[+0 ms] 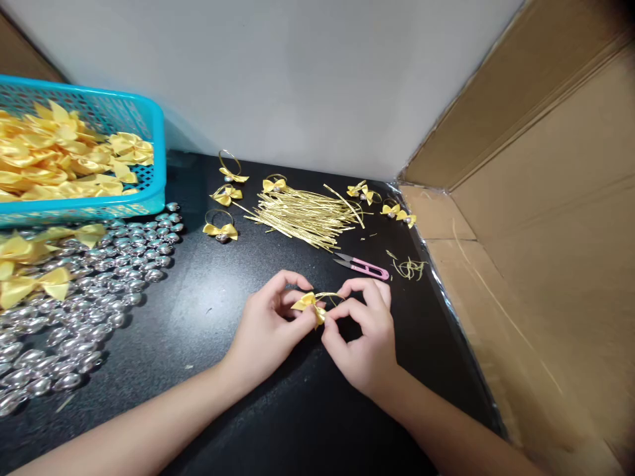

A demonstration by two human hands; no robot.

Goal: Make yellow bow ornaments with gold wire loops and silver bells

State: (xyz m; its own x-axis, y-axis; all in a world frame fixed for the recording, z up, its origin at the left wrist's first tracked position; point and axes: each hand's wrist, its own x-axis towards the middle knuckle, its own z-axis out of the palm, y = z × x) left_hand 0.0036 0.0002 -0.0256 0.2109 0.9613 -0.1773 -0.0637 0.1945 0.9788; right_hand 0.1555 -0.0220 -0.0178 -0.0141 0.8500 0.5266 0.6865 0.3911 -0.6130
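Note:
My left hand [270, 324] and my right hand [362, 334] meet over the black table [198, 317], both pinching one small yellow satin bow [308, 305]. A thin gold cord [331, 295] arcs from the bow between my fingertips. Both hands have their fingers curled closed on the bow and cord. A bundle of gold cords [305, 215] lies just beyond my hands. Pink thread snips [362, 266] rest close to my right fingers.
A blue basket [149, 185] full of yellow bows stands at the far left. Several silver beads [89, 291] spread below it, with loose bows among them. Finished bows with gold loops [221, 228] lie near the wall. A cardboard box [536, 277] borders the right.

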